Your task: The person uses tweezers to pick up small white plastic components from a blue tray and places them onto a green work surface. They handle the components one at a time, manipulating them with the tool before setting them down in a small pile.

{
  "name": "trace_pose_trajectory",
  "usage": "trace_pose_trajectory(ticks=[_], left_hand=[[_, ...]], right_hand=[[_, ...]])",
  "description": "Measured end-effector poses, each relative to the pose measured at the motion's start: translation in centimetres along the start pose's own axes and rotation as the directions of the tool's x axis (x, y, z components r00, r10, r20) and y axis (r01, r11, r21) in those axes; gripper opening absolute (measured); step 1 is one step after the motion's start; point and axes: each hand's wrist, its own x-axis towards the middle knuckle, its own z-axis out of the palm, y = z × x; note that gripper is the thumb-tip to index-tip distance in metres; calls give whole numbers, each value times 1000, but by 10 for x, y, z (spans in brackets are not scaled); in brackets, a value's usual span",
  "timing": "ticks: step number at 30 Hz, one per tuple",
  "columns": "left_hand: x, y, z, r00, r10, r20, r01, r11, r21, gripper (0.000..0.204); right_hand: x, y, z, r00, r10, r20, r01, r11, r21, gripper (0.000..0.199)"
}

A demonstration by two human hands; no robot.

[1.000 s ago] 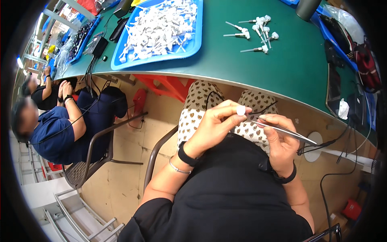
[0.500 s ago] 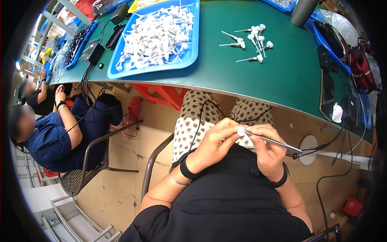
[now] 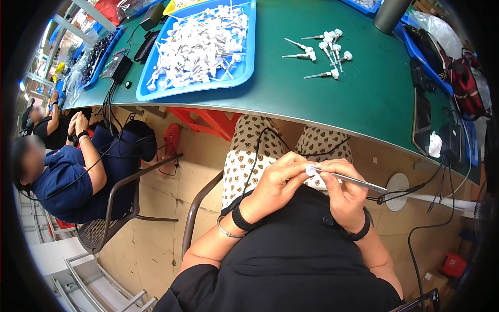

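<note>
Above my lap, my left hand (image 3: 283,179) pinches a small white plastic part (image 3: 311,170) between thumb and fingertips. My right hand (image 3: 345,190) is closed around slim metal tweezers (image 3: 358,182), whose narrow end meets the white part. The broad end sticks out to the right, past the palm. The fingers cover much of the white part, so its full shape is hidden. On the green table (image 3: 306,104) ahead, several white-headed parts with thin stems (image 3: 330,49) lie in a loose group.
A blue tray (image 3: 247,78) heaped with similar white parts stands left of that group. At the right are a phone (image 3: 421,122), crumpled tissue (image 3: 435,144), cables and a red bag (image 3: 465,78). A seated person in blue (image 3: 67,177) is at the left. Chair arms flank me.
My hands stay almost in place; the tweezers have turned slightly, showing more of their flat face. At the left, the seated person's hands have shifted a little.
</note>
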Motion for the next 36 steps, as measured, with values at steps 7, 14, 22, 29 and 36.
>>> trace_pose_trajectory(ticks=[7, 14, 22, 29, 36], left_hand=[[0, 1, 0, 999, -32, 14, 32, 999, -4, 22], [-2, -1, 1, 999, -32, 17, 32, 999, 4, 21], [-3, -2, 2, 998, -37, 44, 36, 999, 14, 21], [-3, -5, 2, 998, -31, 59, 30, 999, 18, 22], [-4, -10, -1, 996, -11, 90, 10, 1000, 9, 22]], right_hand=[[2, 0, 0, 1000, -15, 7, 15, 1000, -23, 11], [0, 2, 1, 1000, 15, -6, -15, 1000, 2, 9], [4, 1, -3, 999, -8, 53, 12, 997, -78, 7], [12, -3, -6, 981, -111, 157, 139, 974, -177, 7], [12, -3, -13, 970, -60, 237, 99, 983, -155, 12]])
